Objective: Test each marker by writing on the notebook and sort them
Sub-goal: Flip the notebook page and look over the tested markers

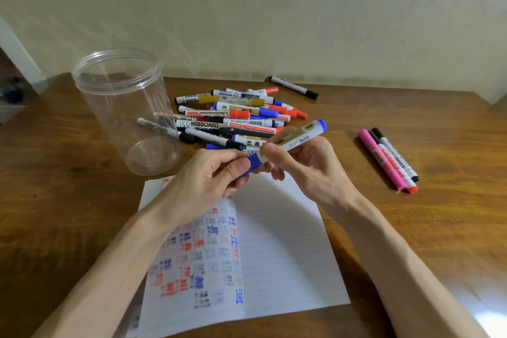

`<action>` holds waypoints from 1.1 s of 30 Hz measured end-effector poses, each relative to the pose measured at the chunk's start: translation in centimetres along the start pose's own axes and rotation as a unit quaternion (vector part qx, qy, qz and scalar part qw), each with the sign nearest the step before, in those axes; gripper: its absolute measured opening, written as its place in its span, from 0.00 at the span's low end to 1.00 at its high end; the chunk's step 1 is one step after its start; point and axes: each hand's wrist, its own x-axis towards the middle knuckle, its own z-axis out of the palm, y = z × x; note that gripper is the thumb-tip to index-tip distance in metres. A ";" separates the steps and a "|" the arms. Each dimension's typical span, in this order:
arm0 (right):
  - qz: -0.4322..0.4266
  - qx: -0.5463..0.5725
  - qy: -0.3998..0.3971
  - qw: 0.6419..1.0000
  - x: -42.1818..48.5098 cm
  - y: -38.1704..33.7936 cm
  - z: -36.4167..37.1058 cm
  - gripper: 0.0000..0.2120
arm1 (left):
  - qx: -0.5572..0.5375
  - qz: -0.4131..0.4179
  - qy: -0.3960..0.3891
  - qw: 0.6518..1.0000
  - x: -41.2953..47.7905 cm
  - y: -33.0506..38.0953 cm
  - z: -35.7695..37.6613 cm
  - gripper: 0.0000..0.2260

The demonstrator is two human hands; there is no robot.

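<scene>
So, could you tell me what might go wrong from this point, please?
1. The left hand grips the cap and the right hand the blue marker right above the notebook; a jerky pull could streak the page or fingers.
2. The left page is crowded with test marks, so a new stroke there may be hard to judge.
3. The unsorted pile lies loose close by; a tested marker set down near it could get mixed back in.

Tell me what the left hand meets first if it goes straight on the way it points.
Probably the right hand, which holds the same blue marker just ahead of the left hand.
</scene>
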 end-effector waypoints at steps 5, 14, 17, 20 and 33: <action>0.043 0.044 0.057 0.996 -0.1 1.1 1.8 0.11 | 0.088 -0.005 0.056 0.995 0.0 -0.8 0.0 0.08; 0.072 0.055 0.117 0.989 -0.2 1.1 3.3 0.13 | 0.220 0.023 0.072 0.973 -0.2 -1.4 -0.1 0.08; 0.064 0.052 0.102 0.991 -0.3 0.8 2.9 0.11 | 0.176 0.013 0.055 0.983 -0.1 -1.2 -0.3 0.09; 0.058 0.043 0.084 0.994 -0.3 0.7 2.3 0.10 | 0.140 0.017 0.038 0.989 -0.1 -1.0 -0.2 0.08; 0.036 0.012 0.020 0.999 -0.3 -0.1 1.1 0.06 | 0.051 -0.026 -0.025 0.998 -0.2 -0.5 -0.6 0.10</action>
